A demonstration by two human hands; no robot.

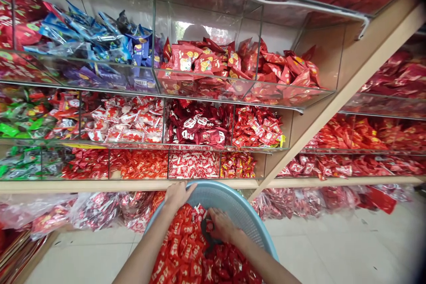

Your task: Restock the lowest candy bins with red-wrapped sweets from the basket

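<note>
A light-blue plastic basket (244, 204) stands at the bottom centre, against the lowest shelf edge. It is filled with wrapped candies (183, 248), bright red on the left and darker red on the right. My left hand (176, 195) grips the basket's far-left rim, its thumb lying along the edge. Inside the basket, my right hand (222, 225) is curled over the candies near a few white-and-red pieces (199, 213). A dark grey curved object (207, 237) lies right beside its fingers. What those fingers hold is partly hidden.
Clear-fronted shelf bins of red candy packets (206, 62), blue packets (93, 35) and small candies (195, 165) rise ahead. A slanting wooden upright (319, 122) divides the shelving. Plastic bags of candy (96, 211) sit below on the tiled floor (319, 248).
</note>
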